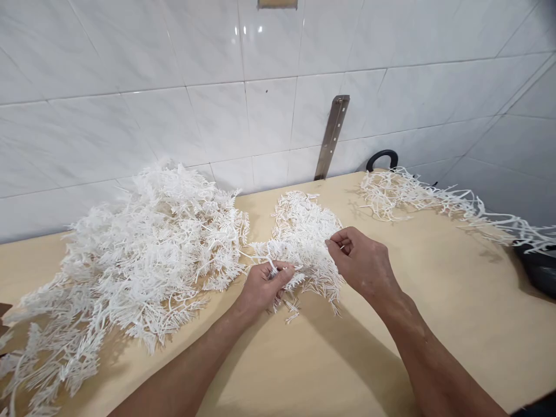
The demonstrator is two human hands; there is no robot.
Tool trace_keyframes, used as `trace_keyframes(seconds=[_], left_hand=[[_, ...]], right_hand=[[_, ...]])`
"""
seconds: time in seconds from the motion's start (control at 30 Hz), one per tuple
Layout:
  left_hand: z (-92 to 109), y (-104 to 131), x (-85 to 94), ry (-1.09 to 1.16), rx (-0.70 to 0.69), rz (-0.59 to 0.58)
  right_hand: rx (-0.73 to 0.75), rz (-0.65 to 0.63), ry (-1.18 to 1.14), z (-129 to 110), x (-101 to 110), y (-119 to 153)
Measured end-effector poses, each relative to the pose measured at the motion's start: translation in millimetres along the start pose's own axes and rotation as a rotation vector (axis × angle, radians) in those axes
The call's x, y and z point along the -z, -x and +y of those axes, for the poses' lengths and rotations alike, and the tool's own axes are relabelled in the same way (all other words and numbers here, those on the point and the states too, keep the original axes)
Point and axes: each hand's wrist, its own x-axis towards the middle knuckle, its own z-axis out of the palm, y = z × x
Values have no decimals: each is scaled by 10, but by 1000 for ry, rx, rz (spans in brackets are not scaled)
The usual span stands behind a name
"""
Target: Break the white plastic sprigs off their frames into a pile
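The left hand (266, 285) is closed in a pinch, thumb against fingers, gripping a white twig (268, 255) with feathery tips. At its 2 o'clock, the right hand (362, 258) has its fingers curled in and its thumb close to the forefinger; whether they meet or pinch anything cannot be told. It is just beside the right edge of a small heap (304, 226) of loose white sprigs, which lies at the left hand's 1 o'clock. At 10 o'clock spreads a much larger pile (152, 249) of bushy white branches. At 2 o'clock, farther out, lie thin bare stems (417, 197), with a black handle (382, 153) behind them. All rest on a pale table (456, 301); at 1 o'clock a metal strip (332, 138) leans near the tiled wall (152, 127).
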Motion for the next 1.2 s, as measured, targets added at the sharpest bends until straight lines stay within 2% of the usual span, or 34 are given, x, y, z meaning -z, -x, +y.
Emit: trace_keyframes(seconds=[0.2,0.47,0.53,0.6,0.67,0.73,0.83,1.0,1.1,1.2], left_hand=[[-31,-61,32,339,38,-84],[-68,-86,99,438,32,-150],[-68,-87,93,452,41,-119],[-64,-90,82,473,38,-82],[-60,-93,71,476,21,-57],[-60,-94,65,453,8,-33],[-62,-87,60,393,12,-22],[-21,-38,32,243,-76,-19],[21,5,5,205,-40,32],[45,27,-10,210,-15,21]], right_hand=[[-5,-47,29,10,-11,-3],[-41,-60,-82,-65,-49,45],[-71,-137,-167,-84,-55,64],[-97,-286,-290,-126,-60,92],[-120,-448,-405,-176,-82,125],[-151,-536,-493,-207,-132,156],[-185,-529,-593,-188,-235,185],[-175,-532,-723,-110,-319,192],[-196,-540,-796,-116,-322,187],[-214,-581,-887,-144,-308,174]])
